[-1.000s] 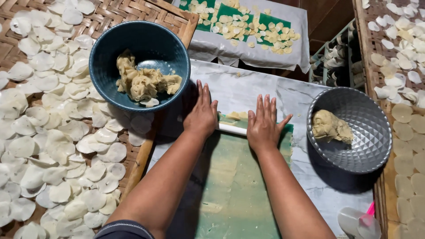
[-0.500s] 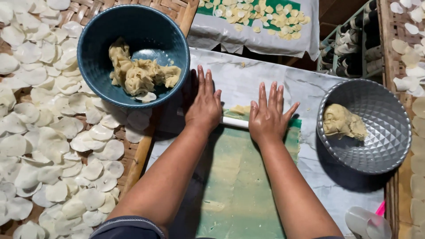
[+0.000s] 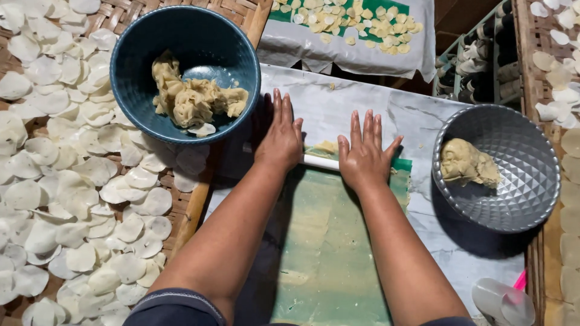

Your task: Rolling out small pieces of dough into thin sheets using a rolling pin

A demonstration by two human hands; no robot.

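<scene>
I see my left hand (image 3: 280,140) and right hand (image 3: 364,156) flat, fingers spread open, palms pressing a thin white rolling pin (image 3: 321,162) across smooth, pale dough (image 3: 329,241) on green sheet (image 3: 403,164).

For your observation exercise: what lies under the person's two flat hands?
A thin white rolling rod lies under the left hand and right hand, on flattened pale dough. The rod's ends are covered.

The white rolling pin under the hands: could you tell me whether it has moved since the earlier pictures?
Cannot tell: the white rolling pin sits about as far below the blue bowl as earlier; the camera itself shifted.
</scene>
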